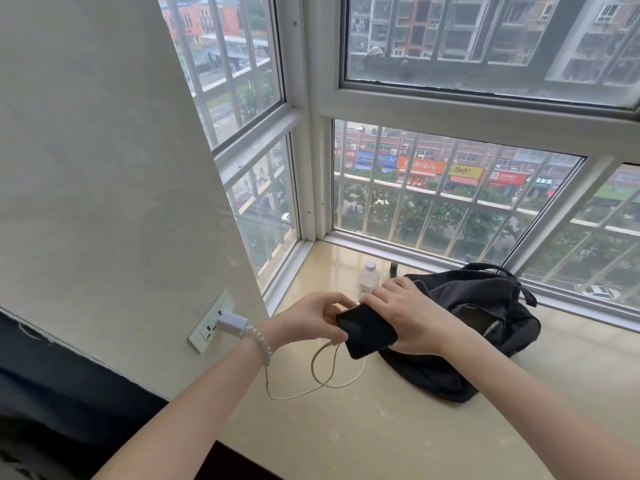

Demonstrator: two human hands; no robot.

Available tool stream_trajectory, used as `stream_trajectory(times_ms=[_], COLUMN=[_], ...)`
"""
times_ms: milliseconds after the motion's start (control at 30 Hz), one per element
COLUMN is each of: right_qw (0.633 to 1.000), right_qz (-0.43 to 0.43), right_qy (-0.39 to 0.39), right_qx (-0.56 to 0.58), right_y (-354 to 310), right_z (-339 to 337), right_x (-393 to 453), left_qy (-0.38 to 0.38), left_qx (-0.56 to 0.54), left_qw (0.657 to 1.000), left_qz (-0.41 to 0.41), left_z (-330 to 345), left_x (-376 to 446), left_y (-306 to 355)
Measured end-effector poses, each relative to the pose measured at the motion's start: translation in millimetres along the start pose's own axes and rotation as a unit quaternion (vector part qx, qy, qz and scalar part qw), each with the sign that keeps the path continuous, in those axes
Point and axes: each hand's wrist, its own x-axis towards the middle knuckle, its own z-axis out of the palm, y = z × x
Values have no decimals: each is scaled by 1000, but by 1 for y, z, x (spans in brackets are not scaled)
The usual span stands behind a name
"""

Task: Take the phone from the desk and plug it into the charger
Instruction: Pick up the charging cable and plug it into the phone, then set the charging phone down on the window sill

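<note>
Phone, a black slab with a dark glass screen (366, 330), is off the beige stone sill (381, 427), clamped in the right hand (408, 317) above a black fabric bag (485, 327). The left hand (311, 318) pinches the white cable (332, 372) at its lower edge; whether the plug is seated is hidden. The white charger block (232, 322) sits in the wall socket (207, 327).

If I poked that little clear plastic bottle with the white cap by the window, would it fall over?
Probably, quite easily. The little clear plastic bottle stands upright and looks tall for its narrow base, so a poke near the white cap would likely tip it. It seems light and round, so it may then roll on the glossy cream stone sill, perhaps stopping against the black fabric backpack.
</note>
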Motion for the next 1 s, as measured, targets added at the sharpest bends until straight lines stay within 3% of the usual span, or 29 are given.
stream_trajectory(times_ms=[133, 333, 500, 600, 667, 733, 833, 900, 1000], right_qw=[999, 997, 997, 979, 937, 853, 682, 581, 489], right_qz=[-49, -73, 39, 138, 205, 284, 394, 422, 421], right_qy=[0, 26, 57, 125, 184, 216, 147, 93, 98], right_qx=[-3, -24, -29, 85, 216, 381, 599, 690, 758], right_y=[-5, -4, -1, -2, -7, -15, -32, -42, -50], right_z=[3, 18, 34, 43, 50, 57, 65, 72, 78], right_x=[11, 22, 21, 12, 6, 1, 8, 17, 30], left_qy=[-5, 12, 97, 151, 172, 181, 191, 188, 184], left_qx=[-69, -57, -121, -166, -198, -225, -243, -248, -241], left_qw=[997, 997, 987, 972, 962, 954, 948, 947, 949], left_qz=[-25, -41, -51, -70, -82, -79, -82, -84, -87], left_z=[-1, -3, 3, 14, 20, 25, 29, 33, 37], left_x=[6, 11, 11, 10, 9, 9, 10, 11, 14], left_y=[-5, -16, -34, -49, -58, -64, -68, -70, -72])
